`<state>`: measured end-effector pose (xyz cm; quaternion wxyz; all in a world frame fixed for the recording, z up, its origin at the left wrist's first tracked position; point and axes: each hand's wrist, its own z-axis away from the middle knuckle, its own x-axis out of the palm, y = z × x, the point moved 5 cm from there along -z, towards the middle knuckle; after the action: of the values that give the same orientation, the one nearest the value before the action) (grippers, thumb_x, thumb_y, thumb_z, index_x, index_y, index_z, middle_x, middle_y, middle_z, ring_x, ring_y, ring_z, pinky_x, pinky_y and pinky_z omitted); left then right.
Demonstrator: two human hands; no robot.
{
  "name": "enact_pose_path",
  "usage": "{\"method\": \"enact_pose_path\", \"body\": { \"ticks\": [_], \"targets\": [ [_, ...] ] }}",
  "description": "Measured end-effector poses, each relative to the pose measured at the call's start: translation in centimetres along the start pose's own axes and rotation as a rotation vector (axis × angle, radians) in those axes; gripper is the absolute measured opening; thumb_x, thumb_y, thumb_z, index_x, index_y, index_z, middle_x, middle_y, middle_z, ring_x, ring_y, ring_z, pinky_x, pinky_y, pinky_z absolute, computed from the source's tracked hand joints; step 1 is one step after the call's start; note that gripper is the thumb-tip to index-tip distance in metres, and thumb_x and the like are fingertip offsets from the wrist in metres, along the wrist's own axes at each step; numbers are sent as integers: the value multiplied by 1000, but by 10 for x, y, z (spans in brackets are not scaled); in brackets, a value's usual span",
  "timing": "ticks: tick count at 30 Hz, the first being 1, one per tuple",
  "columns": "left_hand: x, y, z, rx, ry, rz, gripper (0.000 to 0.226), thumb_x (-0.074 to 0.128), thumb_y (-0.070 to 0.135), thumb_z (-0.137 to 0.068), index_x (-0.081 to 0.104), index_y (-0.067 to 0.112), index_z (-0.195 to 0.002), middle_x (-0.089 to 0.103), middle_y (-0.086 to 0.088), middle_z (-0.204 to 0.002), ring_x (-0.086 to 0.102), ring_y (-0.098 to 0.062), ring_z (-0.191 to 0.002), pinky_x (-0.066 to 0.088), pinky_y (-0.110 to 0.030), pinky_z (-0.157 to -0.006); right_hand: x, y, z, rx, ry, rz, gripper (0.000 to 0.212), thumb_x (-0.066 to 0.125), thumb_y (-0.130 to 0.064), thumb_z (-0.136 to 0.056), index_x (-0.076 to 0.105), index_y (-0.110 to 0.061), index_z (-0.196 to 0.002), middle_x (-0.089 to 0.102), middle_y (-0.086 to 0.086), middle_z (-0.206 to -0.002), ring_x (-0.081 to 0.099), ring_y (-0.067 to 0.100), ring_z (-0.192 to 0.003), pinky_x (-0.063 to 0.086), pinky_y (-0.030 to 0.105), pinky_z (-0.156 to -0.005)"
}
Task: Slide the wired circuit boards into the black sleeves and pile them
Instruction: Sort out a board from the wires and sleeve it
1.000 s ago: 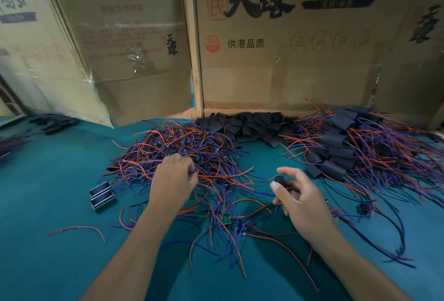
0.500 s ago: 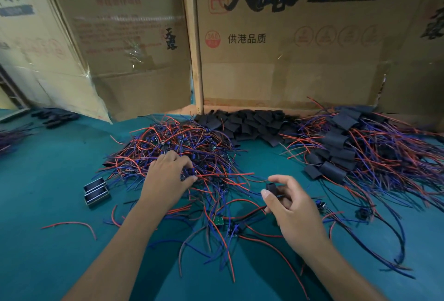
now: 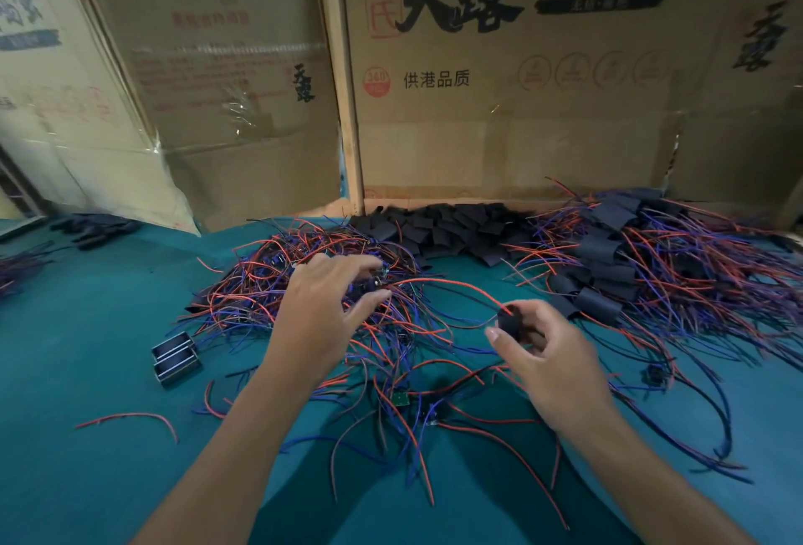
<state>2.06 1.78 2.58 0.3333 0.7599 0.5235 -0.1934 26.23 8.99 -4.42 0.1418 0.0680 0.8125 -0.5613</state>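
The left hand (image 3: 323, 318) covers whatever it touches in the wire tangle (image 3: 304, 283); boxes (image 3: 521, 66) are cropped above.

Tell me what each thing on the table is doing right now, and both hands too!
Left hand: fingers spread, reaching into the unsleeved wire heap.
Right hand: pinching a black sleeve.
Unsleeved wire heap: loose and tangled.
Empty sleeves: piled at the back by the cardboard.
Sleeved boards: heaped on the right, wires sticking out.
Green board: bare, lying flat.
Two metal blocks: side by side.
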Motion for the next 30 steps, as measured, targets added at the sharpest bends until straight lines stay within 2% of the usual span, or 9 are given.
{"method": "enact_pose_path", "body": {
  "ticks": [4,7,10,12,14,16,20,24,30],
  "targets": [
    [2,11,2,54,22,-22,21,66,31,-90,73,15,-103,67,3,-95,57,-24,-92,36,-36,-86,-14,-11,-4,-96,0,174,18,76,-21,-84,65,-31,-92,69,-15,-82,61,-2,-77,43,10,-67],
    [3,15,3,50,32,127,22,59,23,-96,72,12,-109,62,1,-97,57,-16,-89,45,-34,-82,-24,-21,-6,-147,2,281,20,76,-17,-84,66,-27,-99,67,-12,-92,58,3,-84,44,12,-70],
    [4,17,4,40,55,168,22,57,21,-96,73,12,-109,59,1,-96,56,-13,-83,46,-34,-77,-31,-26,-8,-133,-28,344,22,74,-18,-86,65,-24,-104,67,-6,-98,61,15,-91,49,27,-78],
    [5,17,4,26,69,164,20,58,21,-96,73,13,-106,59,2,-93,56,-15,-83,47,-40,-80,-32,-26,-7,-124,-45,353,22,75,-18,-86,65,-24,-105,68,-6,-98,62,15,-91,47,18,-76],
    [6,18,5,18,88,176,16,59,19,-96,72,14,-103,58,4,-91,54,-10,-83,45,-32,-81,-32,-26,-7,-101,-57,305,23,75,-17,-86,66,-22,-106,69,-7,-97,64,12,-89,47,9,-74],
    [7,18,6,0,89,211,9,60,12,-98,68,14,-101,56,5,-92,53,-5,-84,41,-17,-74,-32,-26,-7,-64,-80,237,22,75,-17,-85,66,-22,-104,70,-10,-96,67,8,-88,51,13,-77],
    [11,16,6,-71,30,275,8,53,14,-101,59,19,-104,60,2,-86,58,-6,-77,44,-20,-69,-31,-24,-8,-35,-115,192,18,76,-18,-84,65,-25,-97,70,-7,-90,70,10,-81,56,30,-76],
    [8,21,6,-39,47,247,11,52,18,-103,61,20,-108,57,14,-89,53,1,-80,38,-11,-70,-29,-23,-9,-47,-97,176,17,76,-22,-83,63,-29,-90,70,-6,-84,71,15,-74,57,37,-73],
    [4,32,7,54,137,97,21,56,24,-98,70,9,-94,50,11,-78,43,-7,-68,39,-27,-60,-21,-21,-9,-80,-110,190,17,77,-18,-81,64,-22,-91,68,-5,-79,69,20,-73,55,45,-77]
  ]
}}
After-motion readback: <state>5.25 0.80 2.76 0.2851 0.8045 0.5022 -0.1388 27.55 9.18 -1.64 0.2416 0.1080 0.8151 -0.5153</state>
